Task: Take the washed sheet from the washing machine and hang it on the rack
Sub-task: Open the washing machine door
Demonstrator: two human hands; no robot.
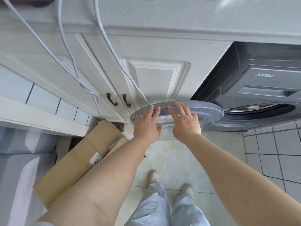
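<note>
Both the left hand (147,123) and right hand (184,122) lie flat, fingers straight, on the swung-out door (210,110) of the washing machine (260,88) (sheet presumably inside, though I can't see it), so I'd push the door fully aside before reaching in.

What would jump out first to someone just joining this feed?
Both hands, left hand and right hand, lie with straight fingers on the round grey washer door, swung open at centre frame. Right of it, the washing machine drum gapes dark; a cardboard box sits on the floor, lower left.
</note>
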